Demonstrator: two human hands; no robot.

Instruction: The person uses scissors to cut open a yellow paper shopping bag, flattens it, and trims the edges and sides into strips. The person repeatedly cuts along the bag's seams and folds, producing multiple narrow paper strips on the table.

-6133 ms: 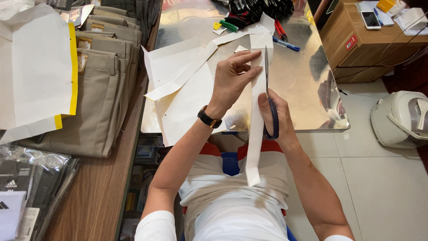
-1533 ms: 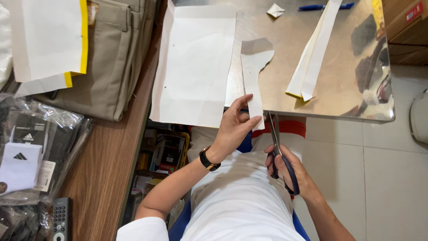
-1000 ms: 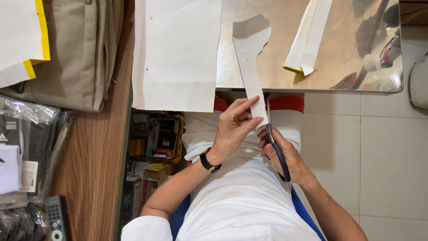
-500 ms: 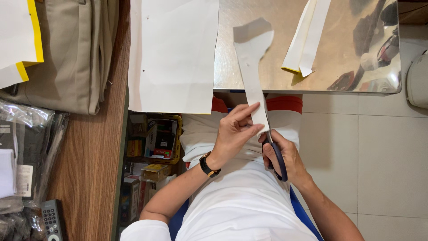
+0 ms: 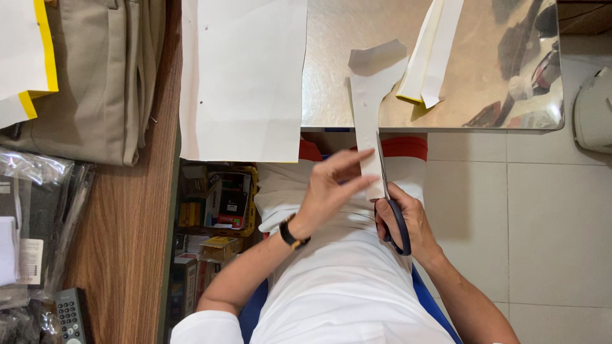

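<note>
My left hand (image 5: 331,188) pinches the lower end of a long white paper strip (image 5: 368,105) between thumb and fingers. The strip's wide, notched top lies on the shiny steel table (image 5: 478,83); its narrow end hangs over the table's near edge above my lap. My right hand (image 5: 408,220) grips dark-handled scissors (image 5: 390,204), whose blades run up along the strip's right edge. A black watch sits on my left wrist.
A large white paper sheet (image 5: 242,76) overhangs the table's left end. A folded white strip with a yellow tip (image 5: 430,54) lies at the back. Folded beige trousers (image 5: 105,83), yellow-edged paper (image 5: 22,51), plastic-wrapped packs (image 5: 32,223) and a remote (image 5: 69,315) rest on the wooden bench (image 5: 121,255).
The view has tilted down toward my lap. My hands have drawn the strip nearer to me, and the scissors have travelled along its right edge.
</note>
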